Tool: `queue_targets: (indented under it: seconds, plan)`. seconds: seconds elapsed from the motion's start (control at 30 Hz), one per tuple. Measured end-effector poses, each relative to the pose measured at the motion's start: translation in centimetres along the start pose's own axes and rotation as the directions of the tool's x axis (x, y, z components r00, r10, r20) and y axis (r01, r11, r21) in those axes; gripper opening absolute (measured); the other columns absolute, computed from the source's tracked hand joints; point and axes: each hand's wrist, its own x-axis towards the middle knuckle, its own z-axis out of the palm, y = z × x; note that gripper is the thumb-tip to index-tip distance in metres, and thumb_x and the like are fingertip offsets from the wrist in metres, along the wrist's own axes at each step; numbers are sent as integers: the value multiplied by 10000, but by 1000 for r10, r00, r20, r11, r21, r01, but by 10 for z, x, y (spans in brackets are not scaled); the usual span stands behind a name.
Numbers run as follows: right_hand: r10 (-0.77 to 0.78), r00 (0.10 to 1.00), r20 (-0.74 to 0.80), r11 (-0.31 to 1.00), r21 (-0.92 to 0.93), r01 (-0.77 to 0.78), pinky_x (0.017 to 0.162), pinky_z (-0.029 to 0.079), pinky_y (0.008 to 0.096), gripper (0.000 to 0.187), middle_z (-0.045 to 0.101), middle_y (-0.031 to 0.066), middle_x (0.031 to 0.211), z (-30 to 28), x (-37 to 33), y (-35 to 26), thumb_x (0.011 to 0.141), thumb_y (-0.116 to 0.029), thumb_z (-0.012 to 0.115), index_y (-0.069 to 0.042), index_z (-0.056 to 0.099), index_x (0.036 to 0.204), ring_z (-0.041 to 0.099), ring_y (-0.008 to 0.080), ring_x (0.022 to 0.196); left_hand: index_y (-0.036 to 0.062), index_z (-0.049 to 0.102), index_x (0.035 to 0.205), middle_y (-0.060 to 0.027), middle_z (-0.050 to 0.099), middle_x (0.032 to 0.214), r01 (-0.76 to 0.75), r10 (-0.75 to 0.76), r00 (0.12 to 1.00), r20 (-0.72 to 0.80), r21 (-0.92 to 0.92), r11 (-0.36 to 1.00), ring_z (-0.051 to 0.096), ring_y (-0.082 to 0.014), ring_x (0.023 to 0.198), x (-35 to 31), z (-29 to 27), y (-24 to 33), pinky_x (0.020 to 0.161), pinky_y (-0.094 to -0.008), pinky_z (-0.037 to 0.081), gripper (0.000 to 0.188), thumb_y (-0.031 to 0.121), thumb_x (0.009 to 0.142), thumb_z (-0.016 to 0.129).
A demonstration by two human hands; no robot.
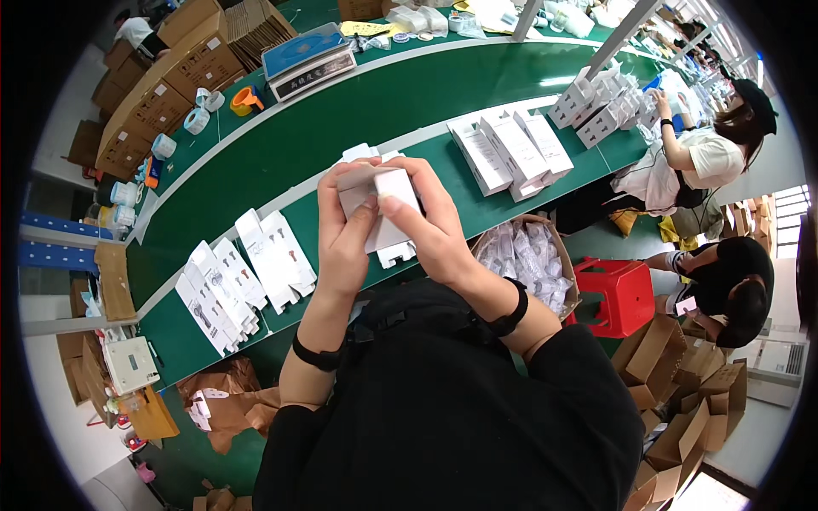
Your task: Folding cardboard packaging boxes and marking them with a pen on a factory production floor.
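Note:
A small white cardboard box is held up in front of me, above the near strip of the green bench. My left hand is closed round its left side, the thumb pressing at a greyish flap or panel. My right hand grips the right side, its thumb on the white face. What lies inside the box cannot be seen. Beneath my hands, more white carton card shows on the bench. Flattened white printed cartons lie to the left, and standing white boxes are on the right.
A carton of plastic-wrapped items stands by my right elbow, beside a red stool. A blue-topped scale and an orange tape dispenser sit across the green bench. One co-worker works at right; another person sits lower.

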Motion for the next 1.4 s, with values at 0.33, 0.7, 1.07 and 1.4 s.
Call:
queue_targets:
  seconds: [0.33,0.7,1.07,1.4]
  plan:
    - [119,990,-69,992,-29,-121,965,467,305,453,640,113,1142,-11,0,-1,826,-46,510,15,552,1273,607,201,1071,58,446,1058,-176,383,1534,-189,143,968,207,223,956,420,-311,1403,-2,3,-12,1182,-435,308,83,84,984,417]
    - [96,992,-82,995,-29,-98,932,517,346,559,575,186,1289,-24,-7,-6,794,-119,739,17,534,1296,640,253,1089,59,447,1418,-175,330,1604,-349,265,916,300,274,896,338,-356,1496,4,-14,-35,1194,-493,333,671,248,858,764]
    - [-228,974,13,460,-880,119,1052,480,472,533,505,221,1450,-190,10,159,762,-174,804,-65,586,1236,519,436,1300,111,444,1529,-191,320,1627,-331,-217,902,372,921,205,243,-405,1535,-3,-61,-188,1229,-597,222,912,318,747,863]
    - [-247,969,-2,442,-890,111,935,475,455,124,673,146,1063,-128,-44,141,822,-79,726,-12,690,921,615,345,1063,76,566,1412,-184,488,1514,-345,-138,905,403,883,319,428,-385,1432,-29,-66,-164,1185,-569,331,586,135,850,720]
